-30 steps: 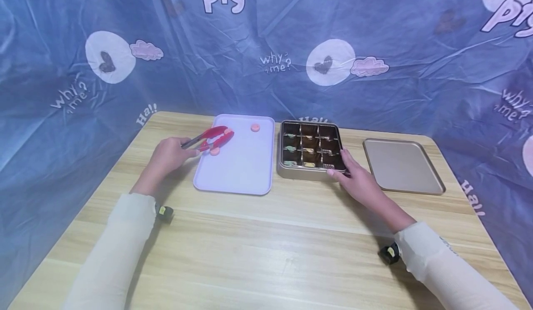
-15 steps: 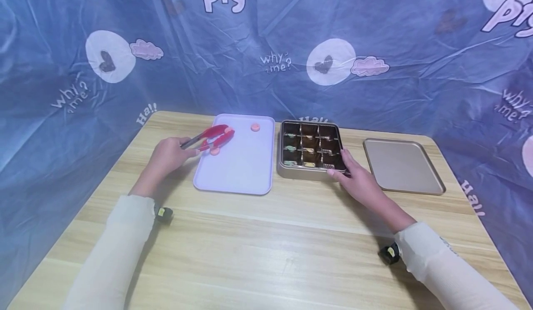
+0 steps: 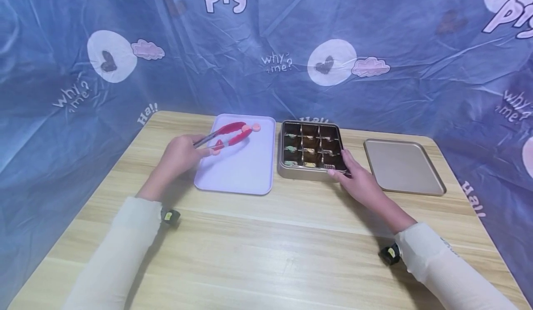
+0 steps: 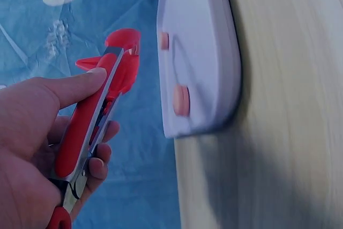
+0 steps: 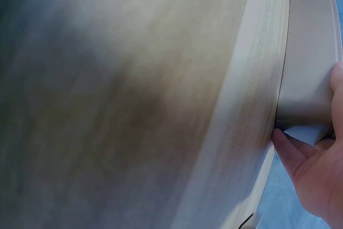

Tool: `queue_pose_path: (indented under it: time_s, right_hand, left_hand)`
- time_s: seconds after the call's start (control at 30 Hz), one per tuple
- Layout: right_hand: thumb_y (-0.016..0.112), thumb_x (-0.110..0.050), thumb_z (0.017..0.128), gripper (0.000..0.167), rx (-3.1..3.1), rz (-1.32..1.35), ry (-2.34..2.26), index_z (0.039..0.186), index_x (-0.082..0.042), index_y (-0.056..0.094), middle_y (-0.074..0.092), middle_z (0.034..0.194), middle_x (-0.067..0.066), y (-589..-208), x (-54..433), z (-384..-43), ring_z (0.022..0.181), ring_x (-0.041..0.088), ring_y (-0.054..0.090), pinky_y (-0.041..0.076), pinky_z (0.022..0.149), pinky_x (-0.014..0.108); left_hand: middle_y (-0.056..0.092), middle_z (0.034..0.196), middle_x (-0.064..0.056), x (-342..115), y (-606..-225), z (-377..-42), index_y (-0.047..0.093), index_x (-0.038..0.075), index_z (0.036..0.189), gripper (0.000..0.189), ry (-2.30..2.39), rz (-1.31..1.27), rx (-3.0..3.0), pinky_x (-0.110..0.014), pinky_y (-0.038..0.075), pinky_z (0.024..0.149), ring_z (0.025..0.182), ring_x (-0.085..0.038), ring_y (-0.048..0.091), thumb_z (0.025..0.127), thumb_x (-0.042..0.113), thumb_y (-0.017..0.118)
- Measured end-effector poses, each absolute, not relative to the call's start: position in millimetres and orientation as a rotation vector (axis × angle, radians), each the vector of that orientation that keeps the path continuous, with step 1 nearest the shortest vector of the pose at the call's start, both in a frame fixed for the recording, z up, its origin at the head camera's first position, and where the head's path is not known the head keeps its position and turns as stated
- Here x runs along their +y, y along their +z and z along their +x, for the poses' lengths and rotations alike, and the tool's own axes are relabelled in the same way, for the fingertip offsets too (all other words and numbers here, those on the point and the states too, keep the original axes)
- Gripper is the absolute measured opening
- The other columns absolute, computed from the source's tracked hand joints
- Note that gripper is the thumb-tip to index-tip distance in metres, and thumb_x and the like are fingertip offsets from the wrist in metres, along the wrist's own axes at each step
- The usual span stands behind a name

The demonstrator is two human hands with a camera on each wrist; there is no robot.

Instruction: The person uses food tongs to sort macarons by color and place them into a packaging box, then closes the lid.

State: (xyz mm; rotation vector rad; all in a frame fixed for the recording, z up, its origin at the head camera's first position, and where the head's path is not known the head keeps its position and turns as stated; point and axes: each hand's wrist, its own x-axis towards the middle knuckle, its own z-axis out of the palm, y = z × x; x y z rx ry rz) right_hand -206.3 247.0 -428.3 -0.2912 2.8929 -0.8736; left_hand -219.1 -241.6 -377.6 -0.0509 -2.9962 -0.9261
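Across a gap from the tin's edge (image 3: 281, 157), the left hand (image 3: 180, 156) grips tongs (image 3: 233, 127).

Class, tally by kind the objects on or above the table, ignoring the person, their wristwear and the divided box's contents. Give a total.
Pink round discs: 3
Red-and-silver tongs: 1
Lavender rectangular tray: 1
Gold square divided box: 1
Flat gold square lid: 1
Total: 7

Blue cloth (image 3: 233, 85) reads "pig", "why me?", "Ha!!" (each repeated)
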Motion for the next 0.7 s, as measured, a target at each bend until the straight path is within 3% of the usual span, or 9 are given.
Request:
queue_pose_path:
  time_s: [0.2, 0.43, 0.7]
  right_hand:
    - [0.046, -0.071, 0.094, 0.098, 2.891, -0.281, -0.879, 0.162, -0.021, -0.002, 0.000, 0.170, 0.006, -428, 247, -206, 0.152, 0.047, 0.012, 0.015, 0.119, 0.066]
    - [0.047, -0.073, 0.093, 0.101, 2.889, -0.243, -0.880, 0.162, -0.022, -0.006, 0.008, 0.167, 0.018, -428, 248, -205, 0.149, 0.050, 0.017, 0.019, 0.118, 0.066]
    - [0.047, -0.072, 0.093, 0.100, 2.890, -0.261, -0.881, 0.162, -0.021, -0.005, 0.008, 0.168, 0.016, -428, 248, -206, 0.150, 0.048, 0.016, 0.018, 0.118, 0.065]
  left_hand:
    - [0.065, 0.132, -0.020, -219, -374, -218, 0.060, 0.007, 0.140, 0.061, -0.914, -0.090, -3.006, -0.052, 0.047, 0.100, 0.110, -0.034, 0.062, 0.090, 0.037, 0.075]
    - [0.066, 0.134, -0.016, -191, -372, -220, 0.062, 0.009, 0.138, 0.059, -0.864, -0.201, -3.009, -0.051, 0.047, 0.102, 0.118, -0.035, 0.062, 0.088, 0.036, 0.077]
    - [0.068, 0.131, -0.013, -160, -370, -221, 0.065, 0.011, 0.136, 0.056, -0.879, -0.328, -2.994, -0.048, 0.047, 0.105, 0.121, -0.030, 0.062, 0.087, 0.034, 0.079]
